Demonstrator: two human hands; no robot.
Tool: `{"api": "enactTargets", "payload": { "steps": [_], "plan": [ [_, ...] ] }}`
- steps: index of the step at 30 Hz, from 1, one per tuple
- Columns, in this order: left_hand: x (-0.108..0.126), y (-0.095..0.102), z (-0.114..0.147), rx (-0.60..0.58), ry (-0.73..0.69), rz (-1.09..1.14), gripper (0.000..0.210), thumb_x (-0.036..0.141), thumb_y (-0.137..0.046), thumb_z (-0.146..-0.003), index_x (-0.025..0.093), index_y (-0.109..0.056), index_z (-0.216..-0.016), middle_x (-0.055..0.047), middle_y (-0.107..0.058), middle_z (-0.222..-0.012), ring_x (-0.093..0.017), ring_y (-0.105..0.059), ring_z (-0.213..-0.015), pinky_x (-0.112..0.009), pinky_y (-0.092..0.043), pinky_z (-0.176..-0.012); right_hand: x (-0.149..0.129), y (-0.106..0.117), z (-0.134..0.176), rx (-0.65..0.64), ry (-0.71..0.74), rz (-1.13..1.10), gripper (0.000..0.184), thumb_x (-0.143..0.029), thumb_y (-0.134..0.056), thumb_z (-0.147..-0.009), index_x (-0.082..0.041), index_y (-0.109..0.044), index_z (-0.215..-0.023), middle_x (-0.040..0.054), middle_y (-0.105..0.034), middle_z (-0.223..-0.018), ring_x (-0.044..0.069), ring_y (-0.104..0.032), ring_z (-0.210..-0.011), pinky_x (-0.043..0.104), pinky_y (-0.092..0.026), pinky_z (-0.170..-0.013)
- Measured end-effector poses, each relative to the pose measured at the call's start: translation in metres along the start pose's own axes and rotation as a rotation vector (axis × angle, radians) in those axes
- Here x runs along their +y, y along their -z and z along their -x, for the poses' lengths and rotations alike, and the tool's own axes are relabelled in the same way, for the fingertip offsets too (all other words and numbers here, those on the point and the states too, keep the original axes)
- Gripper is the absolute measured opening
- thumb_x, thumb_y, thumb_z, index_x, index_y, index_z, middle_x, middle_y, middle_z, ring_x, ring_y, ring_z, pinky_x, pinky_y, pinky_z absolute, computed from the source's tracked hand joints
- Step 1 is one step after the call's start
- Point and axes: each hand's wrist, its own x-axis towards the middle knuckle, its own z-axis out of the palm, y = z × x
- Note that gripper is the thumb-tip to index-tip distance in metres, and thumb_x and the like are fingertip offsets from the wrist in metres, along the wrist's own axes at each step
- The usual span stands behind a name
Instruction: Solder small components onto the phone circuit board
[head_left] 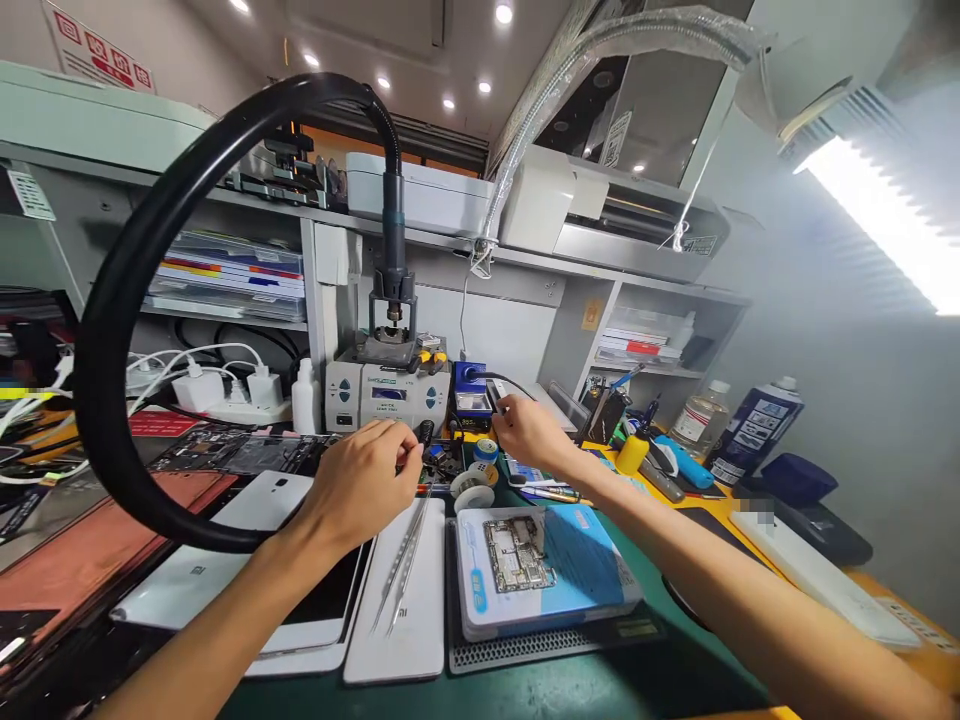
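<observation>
My left hand (367, 480) is closed in a pinch above the white tablets; whatever sits between its fingertips is hidden. Just below it, metal tweezers (405, 565) lie on a white Mi-marked tablet (394, 655), tips toward me. My right hand (529, 430) reaches far forward, its fingers curled beside the small blue soldering station (471, 395) with a lit display. A dark piece shows at those fingertips, too small to name. Between my arms a phone circuit board (517, 553) rests on a blue and white box (589, 555).
A hot air station (390, 395) stands at the back. The thick black hose (112, 300) arches over my left forearm. Solder spools (474, 490) sit between my hands. On the right are a clear bottle (697, 420) and a spray can (754, 430).
</observation>
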Motion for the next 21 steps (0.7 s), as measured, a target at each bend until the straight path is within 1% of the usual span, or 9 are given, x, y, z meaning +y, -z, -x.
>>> {"api": "enactTargets", "payload": {
  "steps": [4, 8, 11, 15, 21],
  "plan": [
    [-0.001, 0.001, 0.000, -0.030, 0.007, -0.018, 0.025, 0.035, -0.059, -0.096, 0.016, -0.063, -0.111, -0.006, -0.068, -0.107, -0.017, -0.067, -0.088, -0.036, -0.058, -0.078, -0.009, -0.008, -0.028, 0.017, -0.052, 0.051, 0.030, -0.032, -0.061, -0.097, -0.018, -0.062, -0.123, 0.0090, -0.064, -0.125, 0.024, -0.066, -0.102, 0.044, -0.057, -0.086],
    [0.001, 0.004, -0.001, -0.120, 0.027, -0.050, 0.025, 0.036, -0.059, -0.096, 0.017, -0.063, -0.112, -0.006, -0.067, -0.110, -0.018, -0.067, -0.091, -0.037, -0.058, -0.081, -0.015, -0.014, -0.051, 0.067, -0.104, 0.060, 0.031, -0.033, -0.061, -0.097, -0.018, -0.061, -0.124, 0.0089, -0.064, -0.125, 0.025, -0.066, -0.103, 0.044, -0.057, -0.086],
    [0.001, 0.007, -0.001, -0.240, 0.038, -0.083, 0.026, 0.036, -0.059, -0.096, 0.016, -0.063, -0.113, -0.006, -0.068, -0.109, -0.018, -0.067, -0.091, -0.037, -0.058, -0.080, -0.015, -0.017, -0.064, 0.105, -0.121, 0.059, 0.032, -0.033, -0.061, -0.096, -0.018, -0.061, -0.125, 0.0093, -0.063, -0.126, 0.024, -0.066, -0.103, 0.045, -0.057, -0.086],
    [0.000, 0.009, 0.003, -0.426, 0.019, -0.134, 0.025, 0.036, -0.059, -0.096, 0.016, -0.064, -0.110, -0.005, -0.068, -0.105, -0.017, -0.067, -0.087, -0.036, -0.058, -0.078, -0.013, -0.020, -0.073, 0.127, -0.103, 0.062, 0.032, -0.033, -0.062, -0.096, -0.018, -0.061, -0.124, 0.0092, -0.064, -0.125, 0.025, -0.066, -0.104, 0.045, -0.057, -0.086],
    [0.002, 0.012, 0.013, -0.637, -0.042, -0.201, 0.030, 0.045, -0.058, -0.095, 0.016, -0.066, -0.096, -0.002, -0.069, -0.087, -0.014, -0.066, -0.076, -0.033, -0.056, -0.072, -0.009, -0.019, -0.079, 0.150, -0.069, 0.071, 0.033, -0.033, -0.062, -0.096, -0.018, -0.060, -0.126, 0.0094, -0.063, -0.127, 0.025, -0.066, -0.105, 0.046, -0.056, -0.087]
  ]
}}
